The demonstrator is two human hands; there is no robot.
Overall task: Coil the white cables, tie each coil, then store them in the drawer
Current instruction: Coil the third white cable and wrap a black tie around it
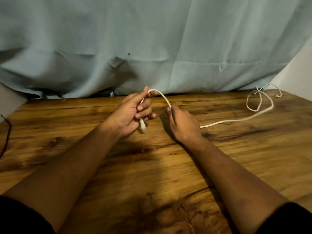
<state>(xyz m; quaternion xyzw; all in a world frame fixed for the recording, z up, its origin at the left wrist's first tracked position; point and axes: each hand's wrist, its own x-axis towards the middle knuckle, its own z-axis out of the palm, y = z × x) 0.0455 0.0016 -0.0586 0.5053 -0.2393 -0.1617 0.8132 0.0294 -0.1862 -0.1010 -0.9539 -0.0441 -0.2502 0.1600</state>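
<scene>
Centre of frame, above the wooden table (219, 166): a white cable (166, 100) is held between both hands. The left hand (133, 114) is turned palm-up, its fingers curled round the cable, with the thumb and forefinger tip closed on it at the top. The plug end (142, 128) hangs out below this hand. From there the cable is arched over to the right hand (182, 125), where it is pinched between thumb and forefinger; the other fingers are hidden under the hand. The cable comes out again at that hand's right side, is laid across the table towards the upper right, and ends there in loose loops (260, 102) near the back edge. A pale blue cloth (152, 39) is hung behind the table. A dark red cord (7, 132) is seen at the left edge.
</scene>
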